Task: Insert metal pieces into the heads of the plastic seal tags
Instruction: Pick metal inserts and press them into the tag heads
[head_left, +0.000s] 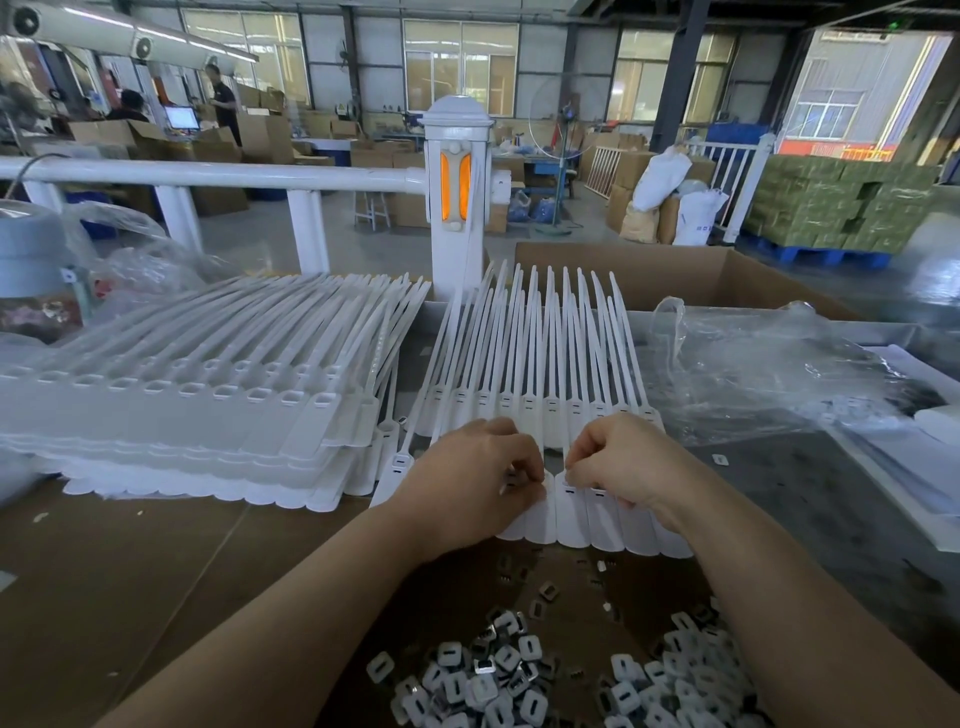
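You work at a table (119, 582) covered with brown cardboard. At the far side a white railing (208, 176) runs from the left to a white post (456, 171) that has an orange reflector. Right of the post, an open cardboard box (675, 270) stands behind the table.

On the left part of the table there is a big stack of white plastic seal tags (197, 415), joined side by side, with their long tails pointing far and to the right. On the right there is a crumpled clear plastic bag (769, 374).

In the middle, directly before you, a second strip of seal tags (550, 364) lies with the tails fanned out toward the far side and the flat label ends toward you. The heads of this strip are in a row under your hands.

Your left hand (472, 483) lies on the left part of this strip, with the fingers curled and the fingertips pinching at one tag head. Your right hand (623, 467) is just beside it, also with curled fingers pinching at the next head. The two hands almost touch. What is between the fingertips is too small to see.

Near you, between your forearms, a loose pile of small metal pieces (498, 675) with white plastic frames lies on the cardboard.
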